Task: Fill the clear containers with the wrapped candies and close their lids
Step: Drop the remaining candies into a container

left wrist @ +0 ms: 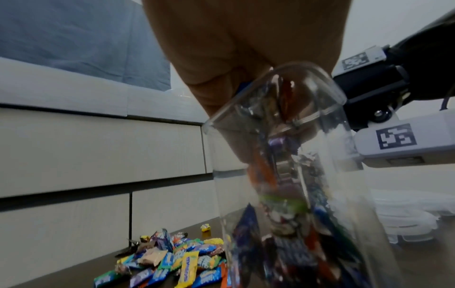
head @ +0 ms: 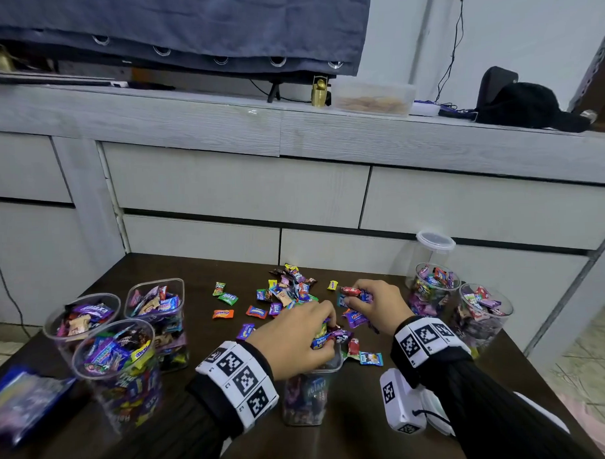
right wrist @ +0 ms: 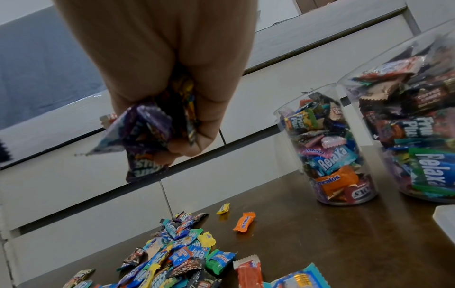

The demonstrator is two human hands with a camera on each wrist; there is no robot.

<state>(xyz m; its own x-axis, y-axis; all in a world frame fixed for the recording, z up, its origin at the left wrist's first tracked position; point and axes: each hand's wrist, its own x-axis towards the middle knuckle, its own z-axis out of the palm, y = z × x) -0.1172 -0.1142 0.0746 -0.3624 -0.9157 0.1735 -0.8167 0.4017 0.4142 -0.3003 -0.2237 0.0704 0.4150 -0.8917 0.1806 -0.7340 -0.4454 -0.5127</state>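
Observation:
My left hand [head: 320, 338] grips a bunch of wrapped candies right over the mouth of a clear square container [head: 312, 397], which stands partly filled at the table's front. The left wrist view shows that container [left wrist: 283, 159] close up beneath the fingers [left wrist: 221, 93]. My right hand [head: 355, 304] grips several candies [right wrist: 145, 134] a little above the loose candy pile [head: 286, 295] in the middle of the table. That pile [right wrist: 172, 259] lies below the hand in the right wrist view.
Three filled open containers [head: 117, 359] stand at the left, two more [head: 433, 290] at the right, and a lidded empty one [head: 435, 245] behind them. A blue bag [head: 22, 404] lies at the front left. Stacked lids [left wrist: 406, 216] sit right of the square container.

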